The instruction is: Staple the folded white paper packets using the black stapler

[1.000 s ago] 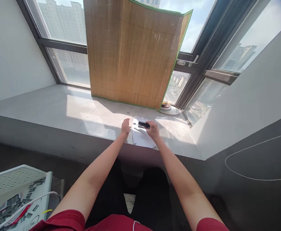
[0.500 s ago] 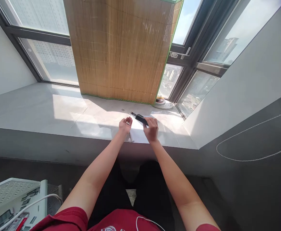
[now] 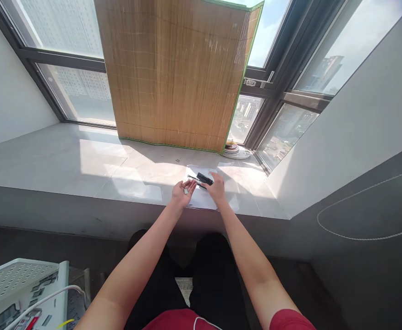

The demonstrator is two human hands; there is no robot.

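My right hand [image 3: 216, 187] is closed around a black stapler-like tool [image 3: 205, 178], whose two arms stand apart, pointing left over a white sheet of paper [image 3: 201, 199]. Close beside it on the left, my left hand [image 3: 183, 192] is palm up with its fingers curled round a small pale piece [image 3: 186, 191], too small to make out. The paper lies on the sill near its front edge, partly under both hands. A tiny dark mark or piece [image 3: 178, 160] is on the sill behind the paper.
A bamboo blind [image 3: 180, 78] hangs before the window, its green-edged bottom near the sill [image 3: 63, 160]. Round stacked items [image 3: 235, 150] sit at the back right. A white perforated rack [image 3: 18, 279] with a cable stands at lower left. A cord loop [image 3: 355, 239] hangs at right.
The black tool has come down over the paper and its arms now look spread apart. My left hand has moved slightly right and lower, nearer the tool. More of the paper shows.
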